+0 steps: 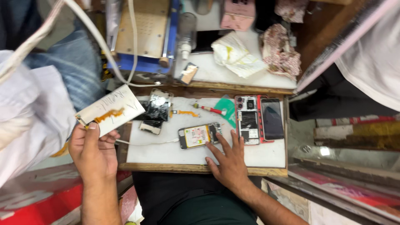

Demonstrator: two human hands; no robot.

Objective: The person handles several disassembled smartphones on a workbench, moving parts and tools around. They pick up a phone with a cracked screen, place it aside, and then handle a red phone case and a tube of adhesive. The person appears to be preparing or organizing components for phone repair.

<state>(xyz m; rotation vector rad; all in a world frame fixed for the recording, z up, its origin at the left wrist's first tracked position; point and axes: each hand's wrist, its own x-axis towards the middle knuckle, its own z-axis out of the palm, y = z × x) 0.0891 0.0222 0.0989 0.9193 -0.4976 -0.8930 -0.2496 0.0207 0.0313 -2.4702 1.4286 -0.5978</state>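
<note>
Left hand (92, 153) grips my white rectangular display panel with its orange flex ribbon (109, 111), raised off the board's left edge. Right hand (228, 160) lies flat, fingers spread, empty, on the white work board (166, 152), fingertips just beside the opened phone with yellow-labelled battery (199, 136).

A white display panel (111, 109) with an orange flex cable is tilting at centre left; an opened phone (200, 136) is lying flat mid-frame.
</note>
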